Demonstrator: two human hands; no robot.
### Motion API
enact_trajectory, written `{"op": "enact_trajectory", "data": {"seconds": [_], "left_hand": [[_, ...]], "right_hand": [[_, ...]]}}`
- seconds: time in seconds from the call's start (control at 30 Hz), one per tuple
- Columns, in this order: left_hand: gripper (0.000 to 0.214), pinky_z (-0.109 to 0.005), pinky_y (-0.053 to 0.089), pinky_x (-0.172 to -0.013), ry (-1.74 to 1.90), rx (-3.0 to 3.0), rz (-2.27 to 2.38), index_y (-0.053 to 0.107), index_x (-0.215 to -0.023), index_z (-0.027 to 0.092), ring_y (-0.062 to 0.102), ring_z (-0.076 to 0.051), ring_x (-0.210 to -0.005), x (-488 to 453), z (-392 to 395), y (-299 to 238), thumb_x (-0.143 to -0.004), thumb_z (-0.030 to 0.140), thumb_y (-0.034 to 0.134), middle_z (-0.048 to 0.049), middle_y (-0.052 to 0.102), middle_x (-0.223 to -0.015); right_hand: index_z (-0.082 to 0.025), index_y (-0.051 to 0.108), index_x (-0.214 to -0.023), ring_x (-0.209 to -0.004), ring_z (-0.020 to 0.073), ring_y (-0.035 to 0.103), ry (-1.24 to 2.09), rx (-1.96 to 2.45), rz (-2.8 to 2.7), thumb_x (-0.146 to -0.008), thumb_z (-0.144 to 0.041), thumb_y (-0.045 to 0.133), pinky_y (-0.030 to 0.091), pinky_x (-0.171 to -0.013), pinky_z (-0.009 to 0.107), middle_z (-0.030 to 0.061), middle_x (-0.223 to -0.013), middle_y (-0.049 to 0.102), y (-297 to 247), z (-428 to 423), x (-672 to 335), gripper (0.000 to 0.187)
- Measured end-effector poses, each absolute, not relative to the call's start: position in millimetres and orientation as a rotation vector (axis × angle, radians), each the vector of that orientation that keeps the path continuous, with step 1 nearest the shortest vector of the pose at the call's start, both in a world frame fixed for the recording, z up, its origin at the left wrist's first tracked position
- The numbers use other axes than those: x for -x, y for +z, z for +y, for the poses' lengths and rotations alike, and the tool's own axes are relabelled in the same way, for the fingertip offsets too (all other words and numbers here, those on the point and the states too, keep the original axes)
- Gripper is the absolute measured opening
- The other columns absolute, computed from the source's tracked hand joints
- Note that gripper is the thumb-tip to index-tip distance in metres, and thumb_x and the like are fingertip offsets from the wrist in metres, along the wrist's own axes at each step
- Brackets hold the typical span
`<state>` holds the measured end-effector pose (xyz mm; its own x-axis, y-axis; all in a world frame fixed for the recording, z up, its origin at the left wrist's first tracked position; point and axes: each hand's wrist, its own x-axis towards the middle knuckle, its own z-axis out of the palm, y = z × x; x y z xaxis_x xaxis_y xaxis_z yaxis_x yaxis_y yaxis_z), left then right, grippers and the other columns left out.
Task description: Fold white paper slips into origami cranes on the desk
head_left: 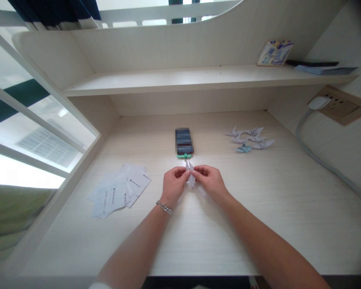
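Observation:
Between my two hands is a small piece of folded white paper [191, 181], narrow and pointed at its top and bottom. My left hand [175, 182], with a silver chain bracelet [164, 207] at the wrist, pinches its left side between thumb and fingers. From the other side, my right hand [210, 180] pinches it the same way, the thumbs almost meeting. Just beyond the fingertips lies a phone [184, 141] in a green-edged case, its screen blurred out. Several folded paper cranes [255, 139], mostly white and one bluish [244, 148], rest together at the back right.
Loose printed paper sheets [116, 194] lie overlapping on the left of the desk [198, 241]. A shelf [168, 80] spans the back, holding a small patterned box [275, 53] and flat items. At right, a grey cable [319, 160] runs from a wall socket [343, 105].

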<state>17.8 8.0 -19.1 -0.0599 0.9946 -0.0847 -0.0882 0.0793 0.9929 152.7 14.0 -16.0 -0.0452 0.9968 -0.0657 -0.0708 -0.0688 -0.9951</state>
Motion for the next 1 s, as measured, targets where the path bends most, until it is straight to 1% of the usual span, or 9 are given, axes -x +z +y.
{"op": "enact_trajectory", "data": {"seconds": [0.17, 0.4, 0.5, 0.6, 0.8, 1.0], "left_hand": [[0.03, -0.023, 0.046, -0.056, 1.201, -1.052, 1.201, 0.068, -0.081, 0.01, 0.058, -0.012, -0.061, -18.5, 7.8, -18.6, -0.067, 0.037, 0.068, -0.0071, 0.067, -0.073], [0.032, -0.024, 0.045, -0.057, 1.174, -1.131, 1.238, 0.069, -0.082, 0.011, 0.059, -0.014, -0.064, -17.1, 6.3, -13.7, -0.069, 0.04, 0.066, -0.0076, 0.068, -0.074], [0.03, -0.024, 0.046, -0.056, 1.167, -1.17, 1.249, 0.069, -0.08, 0.011, 0.06, -0.015, -0.064, -17.2, 5.4, -10.6, -0.069, 0.039, 0.066, -0.0076, 0.068, -0.074], [0.028, -0.024, 0.046, -0.058, 1.128, -1.231, 1.245, 0.069, -0.078, 0.011, 0.061, -0.016, -0.066, -17.9, 3.4, -7.4, -0.07, 0.038, 0.066, -0.0079, 0.069, -0.075], [0.028, -0.024, 0.044, -0.06, 1.077, -1.317, 1.22, 0.068, -0.075, 0.012, 0.06, -0.015, -0.066, -19.1, 0.0, -6.0, -0.073, 0.039, 0.062, -0.0077, 0.068, -0.074], [0.028, -0.024, 0.044, -0.059, 1.062, -1.36, 1.222, 0.067, -0.076, 0.012, 0.059, -0.015, -0.066, -19.0, -0.2, -9.5, -0.074, 0.039, 0.061, -0.0073, 0.067, -0.074]], "right_hand": [[-0.014, 0.068, -0.075, -0.062, 0.0178, 0.062, 1.289, 1.206, -1.187, -0.063, -0.043, 0.07, 0.048, -0.058, 0.029, 0.007, -0.07, 0.069, -16.6, 14.3, -153.8, 0.032], [-0.014, 0.067, -0.073, -0.057, 0.0158, 0.059, 1.344, 1.186, -1.143, -0.06, -0.045, 0.072, 0.048, -0.055, 0.028, 0.0049, -0.065, 0.067, -15.6, 14.0, -153.2, 0.034], [-0.015, 0.067, -0.074, -0.058, 0.015, 0.059, 1.391, 1.168, -1.109, -0.06, -0.044, 0.072, 0.047, -0.055, 0.027, 0.0036, -0.066, 0.067, -13.0, 13.6, -153.1, 0.033], [-0.016, 0.068, -0.078, -0.062, 0.0161, 0.06, 1.435, 1.15, -1.104, -0.059, -0.042, 0.073, 0.047, -0.056, 0.027, 0.0042, -0.071, 0.068, -9.2, 12.9, -154.3, 0.033], [-0.016, 0.067, -0.069, -0.059, 0.0144, 0.057, 1.377, 1.153, -1.116, -0.063, -0.04, 0.071, 0.047, -0.058, 0.027, 0.0033, -0.065, 0.066, -8.4, 12.8, -157.0, 0.025], [-0.016, 0.068, -0.072, -0.059, 0.0137, 0.057, 1.418, 1.146, -1.088, -0.063, -0.04, 0.072, 0.046, -0.057, 0.026, 0.0031, -0.067, 0.066, -9.3, 13.9, -158.1, 0.026]]}}
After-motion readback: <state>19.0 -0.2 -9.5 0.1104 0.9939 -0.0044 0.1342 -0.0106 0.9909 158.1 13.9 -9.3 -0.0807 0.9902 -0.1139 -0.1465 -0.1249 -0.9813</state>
